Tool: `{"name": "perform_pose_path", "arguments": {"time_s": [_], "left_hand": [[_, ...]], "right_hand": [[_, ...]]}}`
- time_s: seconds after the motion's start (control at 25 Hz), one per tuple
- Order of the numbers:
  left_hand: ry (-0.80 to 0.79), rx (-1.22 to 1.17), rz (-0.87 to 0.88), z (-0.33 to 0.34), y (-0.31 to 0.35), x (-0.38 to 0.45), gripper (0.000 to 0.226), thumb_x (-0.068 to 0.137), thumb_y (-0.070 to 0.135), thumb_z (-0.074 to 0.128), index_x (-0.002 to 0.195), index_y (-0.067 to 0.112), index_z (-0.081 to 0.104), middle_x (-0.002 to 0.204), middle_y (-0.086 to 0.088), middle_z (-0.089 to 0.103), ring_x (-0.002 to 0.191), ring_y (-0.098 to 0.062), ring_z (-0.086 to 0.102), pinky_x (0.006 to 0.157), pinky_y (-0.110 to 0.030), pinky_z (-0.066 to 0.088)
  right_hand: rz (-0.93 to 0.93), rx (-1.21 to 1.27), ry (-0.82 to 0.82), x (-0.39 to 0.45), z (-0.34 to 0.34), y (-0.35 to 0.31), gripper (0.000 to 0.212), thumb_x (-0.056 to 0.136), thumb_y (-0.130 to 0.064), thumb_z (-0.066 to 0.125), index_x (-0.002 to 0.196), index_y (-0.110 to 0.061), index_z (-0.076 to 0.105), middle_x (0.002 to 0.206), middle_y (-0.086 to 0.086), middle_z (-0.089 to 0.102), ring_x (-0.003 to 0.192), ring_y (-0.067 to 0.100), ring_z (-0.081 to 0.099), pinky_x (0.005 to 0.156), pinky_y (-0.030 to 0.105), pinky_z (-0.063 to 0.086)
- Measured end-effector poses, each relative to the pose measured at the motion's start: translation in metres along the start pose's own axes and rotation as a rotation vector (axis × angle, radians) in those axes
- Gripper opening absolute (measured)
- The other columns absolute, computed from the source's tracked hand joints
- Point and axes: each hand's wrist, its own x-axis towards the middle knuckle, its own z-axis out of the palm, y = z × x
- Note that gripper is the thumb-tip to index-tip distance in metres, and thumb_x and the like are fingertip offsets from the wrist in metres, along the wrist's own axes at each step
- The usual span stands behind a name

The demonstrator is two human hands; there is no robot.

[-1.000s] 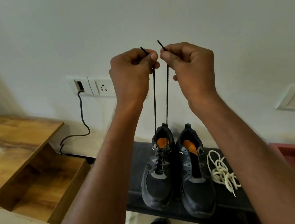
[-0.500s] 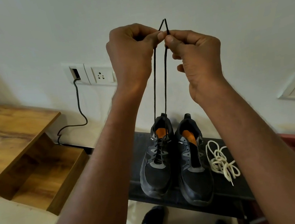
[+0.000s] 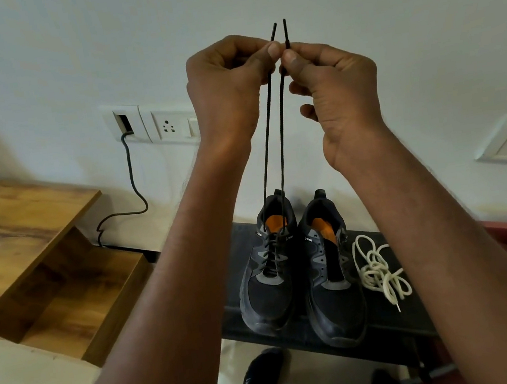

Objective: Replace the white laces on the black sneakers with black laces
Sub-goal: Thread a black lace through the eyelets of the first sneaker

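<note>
sneakers (image 3: 299, 270) black, orange insoles | held lace (image 3: 269, 131) black | loose laces (image 3: 378, 268) white

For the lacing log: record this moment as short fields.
left hand: pinches one end of the thin black lace
right hand: pinches the other end
lace ends: held up level, side by side
left black sneaker: black lace threaded
right black sneaker: no lace visible
loose white laces: bundled on the black bench, right of the sneakers

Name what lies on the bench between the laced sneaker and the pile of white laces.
In the head view, the unlaced sneaker stands between the laced sneaker and the white laces on the black bench.
</note>
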Motion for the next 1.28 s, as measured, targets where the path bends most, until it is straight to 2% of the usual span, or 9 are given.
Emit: {"name": "perform_pose_path", "arguments": {"time_s": [0.24,0.32,0.4,0.48,0.6,0.68,0.8,1.04,1.28], "left_hand": [[-0.004,0.018,-0.022,-0.006,-0.008,-0.004,0.015,0.096,0.022,0.074,0.098,0.007,0.076,0.079,-0.005,0.077,0.075,-0.017,0.076,0.067,-0.021,0.057],[0.004,0.033,-0.100,-0.010,-0.021,-0.007,0.019,0.101,0.024,0.067,0.102,0.005,0.071,0.074,-0.007,0.072,0.067,-0.018,0.074,0.067,-0.030,0.060],[-0.034,0.093,-0.213,-0.019,-0.045,-0.014,0.022,0.103,0.025,0.064,0.101,0.003,0.069,0.073,-0.006,0.062,0.056,-0.017,0.064,0.059,-0.035,0.055],[-0.184,0.355,-0.335,-0.036,-0.082,-0.025,0.022,0.100,0.031,0.067,0.098,0.010,0.072,0.078,0.000,0.063,0.059,-0.013,0.055,0.064,-0.033,0.049],[-0.495,0.767,-0.506,-0.061,-0.145,-0.055,0.027,0.094,0.042,0.074,0.091,0.016,0.075,0.088,0.000,0.072,0.076,-0.014,0.064,0.078,-0.032,0.052],[-0.694,0.867,-0.601,-0.066,-0.178,-0.074,0.035,0.089,0.049,0.078,0.078,0.016,0.071,0.079,0.000,0.070,0.075,-0.015,0.064,0.070,-0.028,0.049],[-0.800,0.779,-0.665,-0.061,-0.202,-0.086,0.041,0.085,0.043,0.083,0.074,0.006,0.068,0.063,0.001,0.057,0.062,-0.012,0.052,0.059,-0.027,0.039],[-0.746,0.602,-0.698,-0.063,-0.210,-0.081,0.023,0.091,0.022,0.081,0.074,0.013,0.068,0.073,-0.003,0.072,0.073,-0.013,0.068,0.061,-0.025,0.052],[-0.744,0.574,-0.731,-0.070,-0.204,-0.084,0.024,0.094,0.026,0.077,0.081,0.008,0.070,0.073,-0.007,0.070,0.060,-0.011,0.062,0.055,-0.021,0.051]], "right_hand": [[0.028,-0.019,-0.039,-0.005,-0.005,0.012,0.013,0.099,-0.025,0.071,0.110,-0.022,0.079,0.091,-0.007,0.080,0.087,0.008,0.076,0.072,0.029,0.052],[0.064,0.026,-0.037,-0.005,-0.008,0.028,0.012,0.101,-0.020,0.068,0.107,-0.016,0.077,0.077,-0.002,0.074,0.067,0.015,0.071,0.064,0.030,0.054],[0.138,0.009,-0.056,-0.008,-0.013,0.060,0.012,0.101,-0.015,0.065,0.106,-0.010,0.075,0.068,0.000,0.060,0.051,0.012,0.051,0.052,0.028,0.043],[0.188,-0.228,-0.128,-0.015,-0.021,0.101,0.011,0.101,-0.019,0.066,0.102,-0.013,0.076,0.074,-0.006,0.062,0.057,0.008,0.051,0.057,0.027,0.041],[0.236,-0.699,-0.341,-0.031,-0.039,0.159,0.011,0.099,-0.029,0.068,0.097,-0.023,0.077,0.087,-0.007,0.071,0.080,0.011,0.067,0.074,0.032,0.052],[0.248,-0.906,-0.453,-0.041,-0.045,0.184,0.013,0.101,-0.031,0.066,0.094,-0.027,0.076,0.084,-0.008,0.071,0.077,0.013,0.068,0.077,0.039,0.060],[0.212,-1.041,-0.460,-0.048,-0.038,0.202,0.011,0.101,-0.032,0.065,0.094,-0.029,0.074,0.088,-0.007,0.071,0.077,0.015,0.067,0.070,0.035,0.057],[0.177,-1.000,-0.401,-0.047,-0.037,0.210,0.007,0.098,-0.029,0.072,0.094,-0.027,0.077,0.083,-0.009,0.069,0.078,0.013,0.067,0.067,0.029,0.053],[0.181,-0.908,-0.414,-0.049,-0.042,0.205,0.005,0.097,-0.027,0.072,0.096,-0.027,0.077,0.083,-0.008,0.072,0.070,0.013,0.071,0.075,0.038,0.063]]}}
